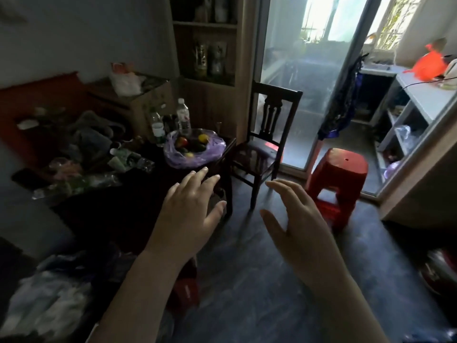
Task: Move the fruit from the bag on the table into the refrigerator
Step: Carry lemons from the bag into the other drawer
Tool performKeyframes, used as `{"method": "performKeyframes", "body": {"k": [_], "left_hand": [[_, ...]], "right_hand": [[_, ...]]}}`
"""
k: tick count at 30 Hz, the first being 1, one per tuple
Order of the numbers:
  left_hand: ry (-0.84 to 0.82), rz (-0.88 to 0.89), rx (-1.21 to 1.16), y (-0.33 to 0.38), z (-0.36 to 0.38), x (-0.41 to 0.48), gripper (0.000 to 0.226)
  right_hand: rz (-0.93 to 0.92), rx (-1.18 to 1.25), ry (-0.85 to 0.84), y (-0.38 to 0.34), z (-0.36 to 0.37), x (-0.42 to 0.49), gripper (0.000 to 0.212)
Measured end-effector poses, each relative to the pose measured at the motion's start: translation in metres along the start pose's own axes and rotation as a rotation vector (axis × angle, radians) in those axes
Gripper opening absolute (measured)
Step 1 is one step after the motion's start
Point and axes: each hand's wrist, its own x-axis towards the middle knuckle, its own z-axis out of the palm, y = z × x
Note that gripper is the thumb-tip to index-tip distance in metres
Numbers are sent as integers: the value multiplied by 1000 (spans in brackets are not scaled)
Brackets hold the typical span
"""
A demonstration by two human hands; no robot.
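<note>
Your left hand [190,206] and right hand [296,219] are both spread and holding nothing, hovering short of the bag [217,146]. It sits open at the far right corner of the table [146,186], right by the edge, with the fruit [181,141] inside. Tug that floppy plastic carelessly and I'd bet round fruit rolls onto the floor. The 2 bottles [183,117] just behind could tip too. Fridge isn't in view.

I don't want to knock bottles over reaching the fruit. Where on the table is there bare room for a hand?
The dark table patch between the purple bag and the near edge, right of the plastic clutter, looks bare; the open left hand hovers by it. Crowded: behind the bag, where water bottles stand, and the table's left.
</note>
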Motion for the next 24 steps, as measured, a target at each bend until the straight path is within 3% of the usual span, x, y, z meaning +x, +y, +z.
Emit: {"method": "performKeyframes", "body": {"k": [24], "left_hand": [[-74,-435,108,-156,136,292,59]], "right_hand": [[-217,191,-313,154,199,392,47]]}}
